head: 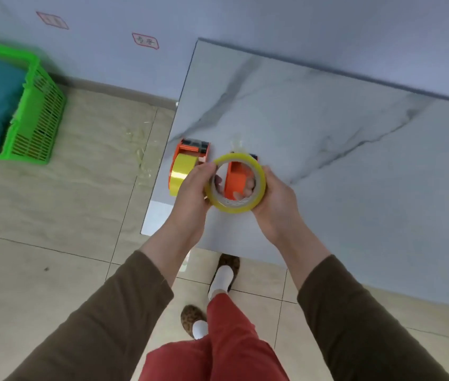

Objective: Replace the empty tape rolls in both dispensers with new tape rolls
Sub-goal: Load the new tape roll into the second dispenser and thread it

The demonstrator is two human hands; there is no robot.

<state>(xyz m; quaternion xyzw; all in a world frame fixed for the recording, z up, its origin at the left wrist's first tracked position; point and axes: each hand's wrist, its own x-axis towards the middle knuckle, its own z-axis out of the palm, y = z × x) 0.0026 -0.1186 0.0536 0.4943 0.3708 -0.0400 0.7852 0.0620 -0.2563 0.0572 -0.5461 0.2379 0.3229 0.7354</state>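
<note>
Single head view: looks steeply down, close over table (355, 160) corner, floor (53, 215) beside.

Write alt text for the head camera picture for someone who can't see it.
Both hands, left hand and right hand, hold a yellow tape roll above an orange dispenser on a marble-look table. A second dispenser, already loaded, sits to the left.
</note>
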